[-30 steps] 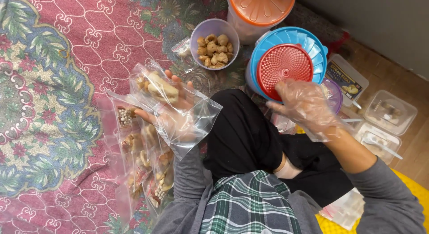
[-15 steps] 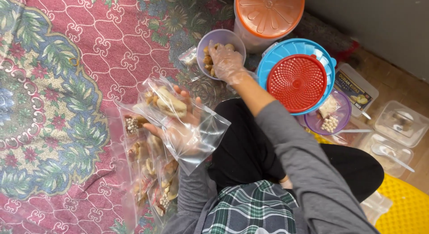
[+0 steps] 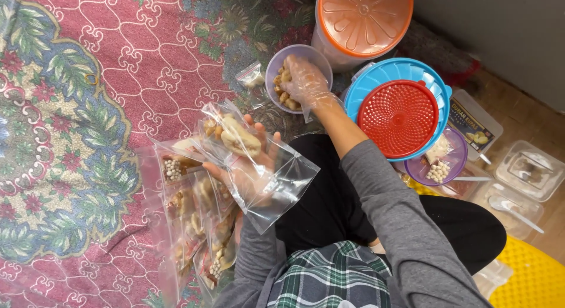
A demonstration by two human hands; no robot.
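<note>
Plastic film covers both hands. The right hand (image 3: 303, 81), gloved, reaches into the lilac bowl (image 3: 275, 70) of brown snack pieces (image 3: 285, 78); its fingers are curled down among the pieces, but whether they have closed on any cannot be told. The left hand (image 3: 250, 161) lies palm up with fingers spread apart, supporting a clear bag (image 3: 259, 172) that already holds several pieces near its top corner.

Risks from this position:
- The bag rests on an open palm and is not pinched. A tilt of the hand could let it slide off onto the carpet (image 3: 88, 108).
- The bag mouth is not visibly held open. Pieces brought over could miss it and drop onto the lap or carpet.
- The bowl stands on soft carpet. A downward or sideways push from the right hand could tip it.
- The right forearm passes close to the blue and red strainer lids (image 3: 400, 114), so a wide swing could knock them.

Hard to make out:
- The filled bags (image 3: 194, 225) beside the left knee overlap, so their count is unclear.
- The bag opening is lost in glare.
- The orange-lidded tub (image 3: 362, 20) is cut off at the top edge.
- Contents of the clear boxes (image 3: 529, 170) at right are indistinct.
</note>
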